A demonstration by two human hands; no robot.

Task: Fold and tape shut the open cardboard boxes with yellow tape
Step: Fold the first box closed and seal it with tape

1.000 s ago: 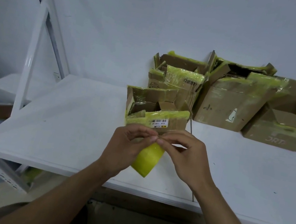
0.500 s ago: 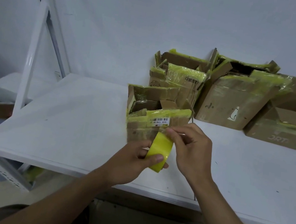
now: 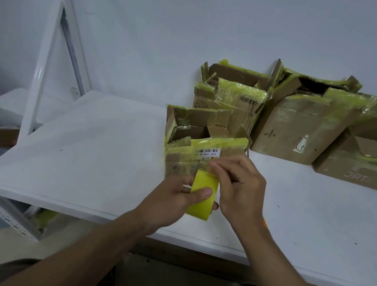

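Observation:
A small open cardboard box [image 3: 203, 140] with yellow tape on its flaps and a barcode label stands in the middle of the white table [image 3: 97, 158]. Just in front of it my left hand [image 3: 174, 200] grips a roll of yellow tape [image 3: 201, 195], thumb on its face. My right hand [image 3: 239, 187] pinches the loose end of the tape at the top of the roll, right against the box's front wall below the label. The roll hides part of the left fingers.
Several more cardboard boxes with yellow tape stand behind and to the right: a small one [image 3: 233, 95], a larger one [image 3: 300, 125] and a low one [image 3: 370, 160]. A white shelf frame [image 3: 43, 65] rises at the left. Floor lies below the table's front edge.
Both hands moved forward with the roll toward the small box. The left hand shifted from the tape end to gripping the roll, and the right hand now holds the tape end at the box front.

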